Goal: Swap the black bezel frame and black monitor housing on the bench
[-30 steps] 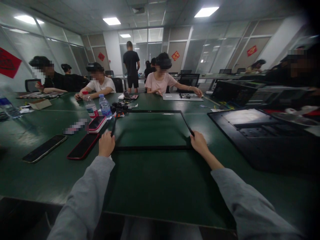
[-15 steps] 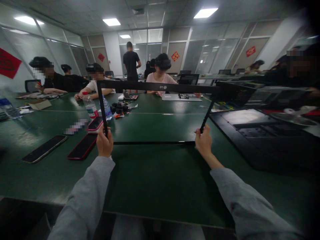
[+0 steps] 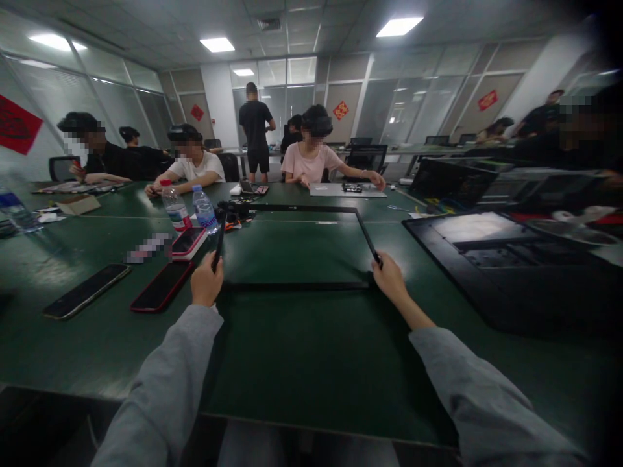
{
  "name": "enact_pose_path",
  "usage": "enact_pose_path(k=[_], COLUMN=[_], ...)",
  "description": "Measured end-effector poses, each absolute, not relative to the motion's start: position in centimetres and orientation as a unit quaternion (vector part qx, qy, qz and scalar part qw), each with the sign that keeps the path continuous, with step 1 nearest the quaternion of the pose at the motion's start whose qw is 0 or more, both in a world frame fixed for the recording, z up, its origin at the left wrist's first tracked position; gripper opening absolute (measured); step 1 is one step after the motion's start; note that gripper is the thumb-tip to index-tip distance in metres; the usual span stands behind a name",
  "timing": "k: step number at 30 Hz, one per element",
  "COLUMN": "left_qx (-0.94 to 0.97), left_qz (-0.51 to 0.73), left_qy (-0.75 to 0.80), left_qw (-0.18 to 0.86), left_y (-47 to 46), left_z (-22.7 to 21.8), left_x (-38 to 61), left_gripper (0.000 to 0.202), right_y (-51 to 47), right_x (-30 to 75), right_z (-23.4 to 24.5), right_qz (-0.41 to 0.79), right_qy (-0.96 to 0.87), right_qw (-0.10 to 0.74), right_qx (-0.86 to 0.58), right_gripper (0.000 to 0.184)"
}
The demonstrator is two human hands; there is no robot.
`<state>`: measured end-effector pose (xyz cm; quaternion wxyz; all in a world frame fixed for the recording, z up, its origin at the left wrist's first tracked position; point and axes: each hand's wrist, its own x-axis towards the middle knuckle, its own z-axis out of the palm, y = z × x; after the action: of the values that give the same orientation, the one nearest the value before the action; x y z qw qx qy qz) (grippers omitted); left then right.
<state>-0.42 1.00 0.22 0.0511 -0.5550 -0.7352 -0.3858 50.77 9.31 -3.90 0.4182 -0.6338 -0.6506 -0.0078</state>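
The green table (image 3: pixel 316 363) filled most of the view, its hard, smooth top throwing back dull glints; to the right lay a broad black panel (image 3: pixel 525 285), flat and ridged, with a rounded near corner and a pale patch (image 3: pixel 472 227) toward its far side; in front of the wearer was the thin black frame (image 3: pixel 299 286), a rectangle of slim, plastic-looking bars around a bare middle. The step in hand looked to be a two-handed hold of this frame above the table; the view was too dim to tell whether its near bar touched the top. The left hand (image 3: pixel 207 283) had its fingers curled and clamped on the left bar; the right hand (image 3: pixel 389 275) had its own clamped likewise on the right bar; with so slender a piece, the next move seemed to call for both hands travelling evenly together, so that the bars would not twist or bow. Beyond the left hand stood a red-capped bottle (image 3: pixel 176 209) and a blue-capped bottle (image 3: pixel 204 211), both of clear plastic; just beside that hand lay a glossy, red-edged phone (image 3: pixel 162 287); smallest was a pale logo (image 3: pixel 293 207) on the far bar.
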Motion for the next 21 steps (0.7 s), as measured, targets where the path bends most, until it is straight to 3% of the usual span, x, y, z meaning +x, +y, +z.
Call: enact_pose_path(k=[5,13,21], left_qx=[-0.586,-0.62,-0.621], left_qz=[-0.265,-0.223,-0.286], left_qy=[-0.765,-0.751,-0.728], left_qw=[0.036,0.043,0.051], left_y=[1.4,2.1,1.5], left_z=[-0.6,-1.6,-1.4], left_x=[-1.1,-1.6,-1.3], left_gripper=[0.043,0.038,0.039], right_y=[10.4,10.6,10.0], right_x=[51.7,52.1,52.2], right_z=[-5.0,-5.5,-4.6], right_qz=[-0.028,-0.052,-0.033], right_qy=[-0.669,-0.676,-0.621], right_qw=[0.364,0.309,0.425], right_qx=[-0.647,-0.667,-0.657], right_gripper=[0.041,0.036,0.039])
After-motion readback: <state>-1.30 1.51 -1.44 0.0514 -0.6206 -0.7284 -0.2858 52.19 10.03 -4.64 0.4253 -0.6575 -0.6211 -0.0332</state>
